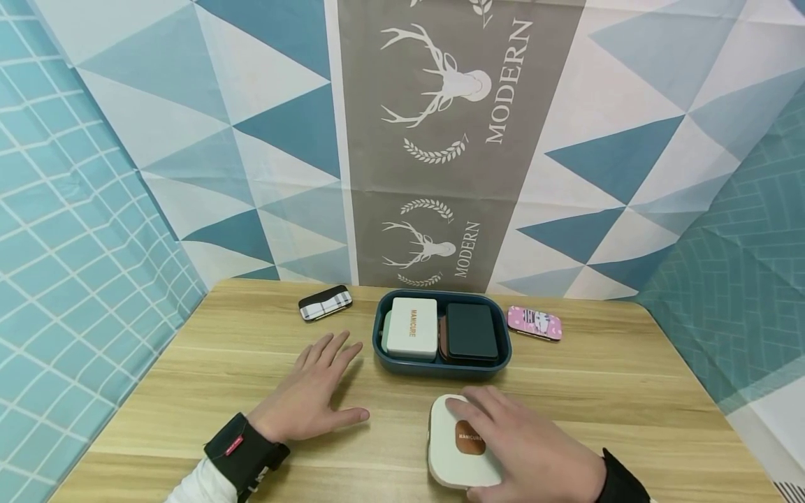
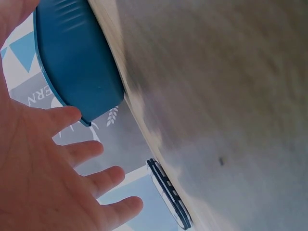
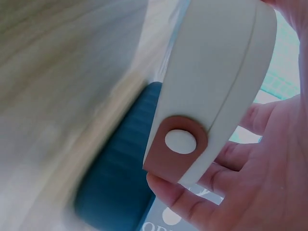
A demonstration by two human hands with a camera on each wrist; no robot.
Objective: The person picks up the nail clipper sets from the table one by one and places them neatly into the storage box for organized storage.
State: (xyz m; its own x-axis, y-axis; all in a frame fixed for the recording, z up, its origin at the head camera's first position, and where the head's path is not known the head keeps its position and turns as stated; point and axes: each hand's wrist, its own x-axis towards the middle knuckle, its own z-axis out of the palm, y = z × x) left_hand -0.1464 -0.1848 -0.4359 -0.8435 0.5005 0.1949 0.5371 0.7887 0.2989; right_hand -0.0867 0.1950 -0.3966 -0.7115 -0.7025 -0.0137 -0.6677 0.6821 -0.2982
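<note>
My right hand [image 1: 528,450] grips a cream manicure case [image 1: 445,447], its fingers across the top and the thumb along the near side. A brown label reading MANICURE shows on its top. In the right wrist view a brown strap with a white snap [image 3: 180,142] closes the side of the case. My left hand [image 1: 314,398] is spread over the table with nothing in it, left of a dark blue bin [image 1: 434,368]. Inside the bin are a white MANICURE box [image 1: 402,332] and a black case [image 1: 472,332], with green and brown items partly hidden beside them.
A black-and-white plaid case [image 1: 325,304] lies left of the bin, near the back edge of the wooden table [image 1: 604,391]. To the bin's right lies a pink patterned case [image 1: 534,323]. A patterned cloth [image 1: 440,168] hangs behind the table.
</note>
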